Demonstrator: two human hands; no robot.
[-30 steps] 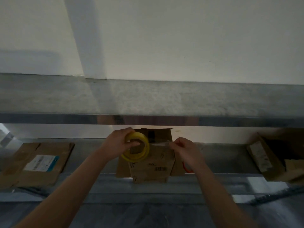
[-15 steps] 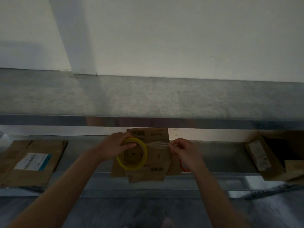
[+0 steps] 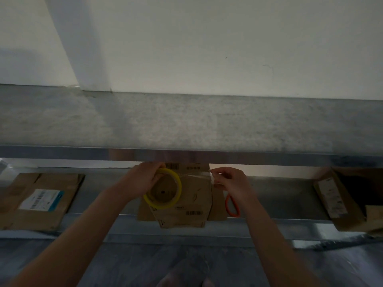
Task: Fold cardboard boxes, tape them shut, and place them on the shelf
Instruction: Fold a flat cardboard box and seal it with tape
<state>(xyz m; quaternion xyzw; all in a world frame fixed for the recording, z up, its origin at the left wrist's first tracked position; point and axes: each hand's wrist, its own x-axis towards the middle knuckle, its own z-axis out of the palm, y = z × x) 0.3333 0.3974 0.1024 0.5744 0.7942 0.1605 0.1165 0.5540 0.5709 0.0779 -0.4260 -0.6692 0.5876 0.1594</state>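
A brown cardboard box (image 3: 194, 204) with barcode labels stands on the lower metal shelf (image 3: 279, 193), overhanging its front edge. My left hand (image 3: 143, 179) grips a yellow tape roll (image 3: 163, 190) over the box's left part. My right hand (image 3: 230, 181) pinches the free end of a clear tape strip (image 3: 194, 174), stretched from the roll across the box top. Orange-handled scissors (image 3: 232, 206) lie on the shelf just right of the box, partly under my right wrist.
A flattened carton with a white and teal label (image 3: 39, 199) lies at the shelf's left. An open box (image 3: 350, 195) sits at the far right. An upper metal shelf (image 3: 186, 125) hangs over the work area, with a white wall behind. The floor is grey.
The tape strip between roll and right hand has grown longer as my hands drew apart. The roll now sits lower over the box. The camera view shifted slightly.
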